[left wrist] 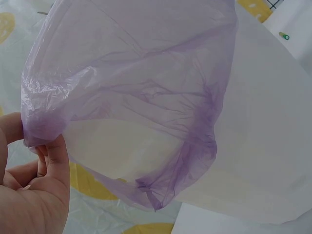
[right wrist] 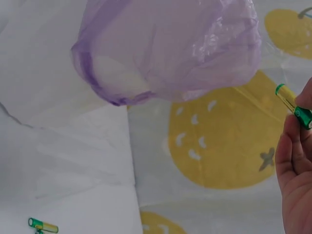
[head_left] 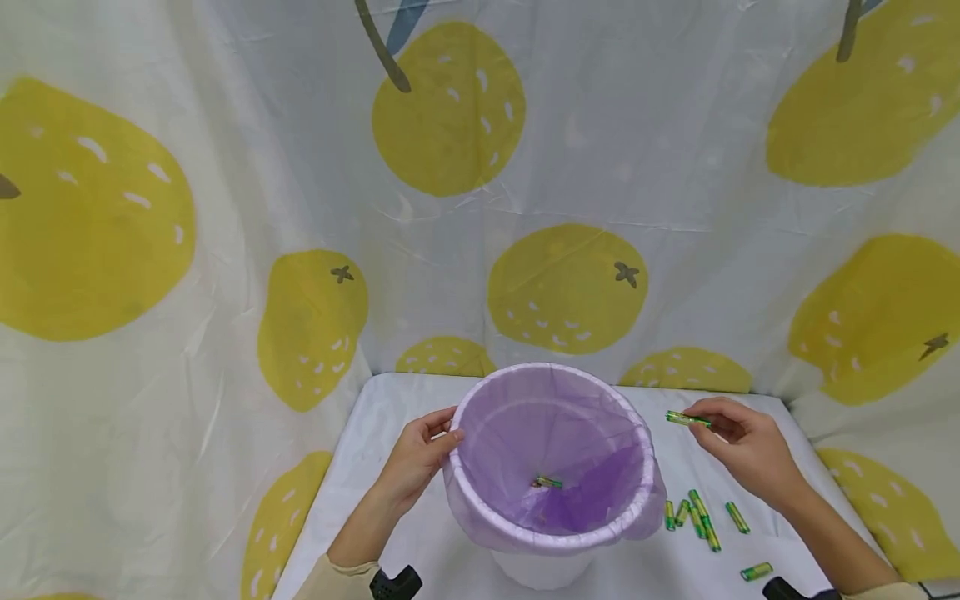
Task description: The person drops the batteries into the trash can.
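Note:
A white bin (head_left: 542, 570) with a purple plastic bag (left wrist: 146, 78) folded over its rim stands in the middle of the head view. My left hand (head_left: 417, 457) grips the bin's left rim through the bag, thumb on the inner side. To the right of the bin, my right hand (head_left: 750, 446) pinches a green and yellow battery (head_left: 687, 419) between thumb and fingers, above the table. Inside the bin, near the bottom, lies another battery (head_left: 549, 482). Several loose batteries (head_left: 705, 521) lie on the table under my right hand.
A white cloth covers the table (head_left: 420, 392). One battery (head_left: 757, 572) lies apart from the others, nearer to me. Behind and at both sides hangs a pale curtain (head_left: 675, 167) printed with yellow fruit.

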Demonstrator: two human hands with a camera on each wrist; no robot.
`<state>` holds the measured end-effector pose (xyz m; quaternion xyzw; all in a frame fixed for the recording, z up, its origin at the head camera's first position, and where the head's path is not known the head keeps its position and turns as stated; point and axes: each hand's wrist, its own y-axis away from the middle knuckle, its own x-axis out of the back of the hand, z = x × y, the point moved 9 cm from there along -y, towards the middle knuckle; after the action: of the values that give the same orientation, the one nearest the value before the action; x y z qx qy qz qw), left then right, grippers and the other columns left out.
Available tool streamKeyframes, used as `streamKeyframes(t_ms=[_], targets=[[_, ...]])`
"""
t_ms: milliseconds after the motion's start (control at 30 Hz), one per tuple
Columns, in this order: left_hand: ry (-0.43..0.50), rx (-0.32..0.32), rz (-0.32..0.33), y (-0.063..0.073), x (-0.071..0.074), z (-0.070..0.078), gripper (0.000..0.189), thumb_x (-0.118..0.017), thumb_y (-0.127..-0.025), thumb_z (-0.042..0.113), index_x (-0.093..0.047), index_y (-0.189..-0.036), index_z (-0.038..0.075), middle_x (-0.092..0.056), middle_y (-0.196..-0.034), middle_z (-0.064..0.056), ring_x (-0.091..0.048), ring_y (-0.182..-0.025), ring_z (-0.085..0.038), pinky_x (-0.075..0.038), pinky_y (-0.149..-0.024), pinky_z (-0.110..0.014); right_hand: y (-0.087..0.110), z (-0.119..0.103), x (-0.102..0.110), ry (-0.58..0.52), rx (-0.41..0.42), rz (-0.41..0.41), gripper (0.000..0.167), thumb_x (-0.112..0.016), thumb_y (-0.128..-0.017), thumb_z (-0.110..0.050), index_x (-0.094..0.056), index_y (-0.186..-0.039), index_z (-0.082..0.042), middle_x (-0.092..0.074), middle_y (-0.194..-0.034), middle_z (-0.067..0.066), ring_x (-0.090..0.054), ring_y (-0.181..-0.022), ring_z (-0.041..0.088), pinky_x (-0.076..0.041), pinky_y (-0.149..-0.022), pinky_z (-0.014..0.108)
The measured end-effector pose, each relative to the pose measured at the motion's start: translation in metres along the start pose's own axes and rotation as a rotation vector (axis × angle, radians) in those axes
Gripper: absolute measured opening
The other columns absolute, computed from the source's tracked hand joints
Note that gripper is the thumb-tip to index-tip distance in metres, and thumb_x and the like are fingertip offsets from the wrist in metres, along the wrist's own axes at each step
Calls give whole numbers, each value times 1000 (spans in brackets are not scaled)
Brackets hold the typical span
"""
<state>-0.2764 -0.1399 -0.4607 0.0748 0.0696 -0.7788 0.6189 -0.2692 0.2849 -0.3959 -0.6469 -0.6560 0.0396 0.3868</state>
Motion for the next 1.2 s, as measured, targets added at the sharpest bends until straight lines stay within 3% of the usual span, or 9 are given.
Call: streamKeyframes(t_ms=[267, 500, 700, 900, 1200], targets=[[4, -7, 2, 2, -1, -1, 48, -65, -98, -3, -50, -142, -15, -58, -106, -9, -63, -91, -15, -57, -78, -24, -19, -22, -16, -2, 50, -59, 28, -74, -85, 17, -74, -107, 0, -69, -106, -7, -62, -88, 2, -50, -79, 10], [-8, -8, -2, 1, 0, 0, 47, -64, -99, -3, -50, -142, -15, -59, -105, -9, -63, -91, -16, -57, -77, -24, -35, -41, -40, -54, 103, -116, 26, -73, -86, 17, -75, -105, -1, -71, -104, 3, -64, -94, 4, -51, -85, 12], [-8, -21, -16, 1, -1, 1, 49, -64, -99, -3, -48, -143, -16, -58, -105, -8, -63, -92, -15, -57, -78, -24, -45, -64, -64, -139, 184, -200, 31, -71, -87, 18, -76, -107, -5, -70, -103, 8, -65, -94, 10, -54, -85, 17], [-10, -17, -21, 0, -2, 1, 50, -65, -99, -2, -48, -143, -17, -59, -105, -8, -64, -93, -16, -57, -79, -24, -53, -82, -86, -199, 228, -280, 33, -71, -89, 14, -76, -109, -11, -71, -106, 2, -66, -94, 15, -56, -83, 21], [-12, -4, -10, 1, -1, 2, 49, -66, -98, 0, -50, -143, -14, -59, -107, -10, -63, -95, -19, -58, -80, -25, -75, -115, -122, -233, 359, -335, 32, -73, -87, 14, -76, -107, -11, -70, -104, 4, -66, -89, 18, -57, -79, 24]])
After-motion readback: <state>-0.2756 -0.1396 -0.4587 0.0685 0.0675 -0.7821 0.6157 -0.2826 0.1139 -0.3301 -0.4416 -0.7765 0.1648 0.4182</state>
